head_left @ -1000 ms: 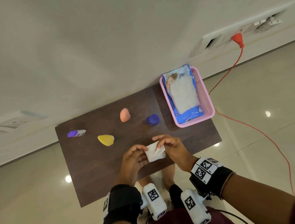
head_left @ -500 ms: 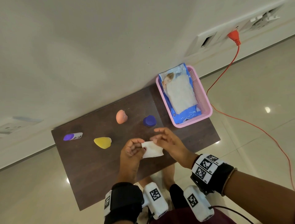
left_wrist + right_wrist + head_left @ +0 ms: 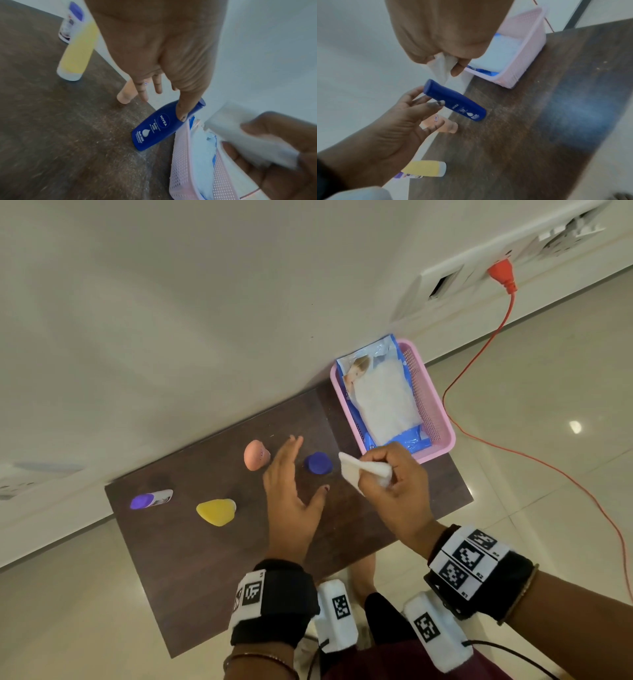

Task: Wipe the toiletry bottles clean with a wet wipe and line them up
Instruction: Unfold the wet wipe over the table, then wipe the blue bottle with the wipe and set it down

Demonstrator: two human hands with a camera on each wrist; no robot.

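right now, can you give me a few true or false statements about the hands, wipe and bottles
1. The right hand holds the wet wipe. True.
2. The left hand grips the yellow bottle. False: its fingers are spread, reaching toward the blue bottle.
3. The wipes pack lies in the pink basket. True.
4. The blue bottle lies flat. False: it stands upright on the table.
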